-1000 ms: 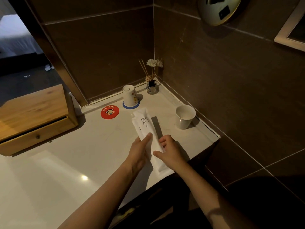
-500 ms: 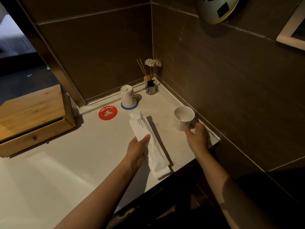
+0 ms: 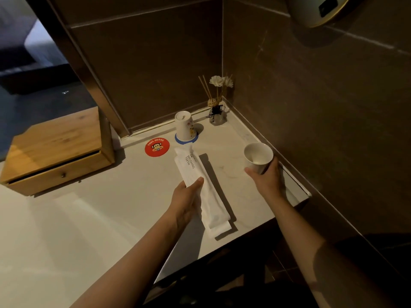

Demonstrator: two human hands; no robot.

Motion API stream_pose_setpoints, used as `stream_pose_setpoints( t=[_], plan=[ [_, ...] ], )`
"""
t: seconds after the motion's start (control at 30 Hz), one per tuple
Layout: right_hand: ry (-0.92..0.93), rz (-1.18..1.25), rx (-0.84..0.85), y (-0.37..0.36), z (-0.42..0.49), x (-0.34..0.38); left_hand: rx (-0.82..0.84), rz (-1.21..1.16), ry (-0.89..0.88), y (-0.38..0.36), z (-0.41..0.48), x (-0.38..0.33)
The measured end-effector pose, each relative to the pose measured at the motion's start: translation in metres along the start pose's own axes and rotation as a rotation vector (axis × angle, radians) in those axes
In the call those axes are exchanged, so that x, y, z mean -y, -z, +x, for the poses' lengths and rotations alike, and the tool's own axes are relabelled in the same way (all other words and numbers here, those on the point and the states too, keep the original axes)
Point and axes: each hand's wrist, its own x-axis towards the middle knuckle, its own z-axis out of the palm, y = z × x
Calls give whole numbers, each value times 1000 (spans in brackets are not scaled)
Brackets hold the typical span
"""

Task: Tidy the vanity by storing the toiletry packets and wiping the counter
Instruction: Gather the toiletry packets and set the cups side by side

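Note:
Long white toiletry packets (image 3: 195, 174), stacked and printed "BRUSHING TEETH", are held over the pale counter (image 3: 89, 207). My left hand (image 3: 189, 201) grips the stack at its middle, thumb on top. My right hand (image 3: 266, 181) is wrapped around a plain white cup (image 3: 258, 155) at the counter's right edge, the cup tilted with its mouth toward me. A wooden drawer box (image 3: 57, 152) sits at the left with its drawer slightly ajar.
An upside-down printed cup (image 3: 184, 125) stands on a blue coaster beside a red round coaster (image 3: 157, 147). A reed diffuser with white flowers (image 3: 216, 107) fills the back corner. Dark tiled walls close the back and right; the counter ends at the near right.
My right hand left the packets, reached right and closed around the white cup, tilting it. My left hand kept hold of the packets and raised them a little.

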Motion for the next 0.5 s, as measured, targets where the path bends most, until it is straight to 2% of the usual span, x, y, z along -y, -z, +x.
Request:
stream_pose_setpoints(
  t=[0.2,0.33,0.5],
  plan=[
    [54,-40,104,-28,-9,9,-87,-15,-41,21,-3,-4],
    [85,-143,248,-59,-21,22,-154,-50,-58,41,-8,-8],
    [47,-15,502,-100,-41,45,-241,-104,-120,61,-8,-25]
  ],
)
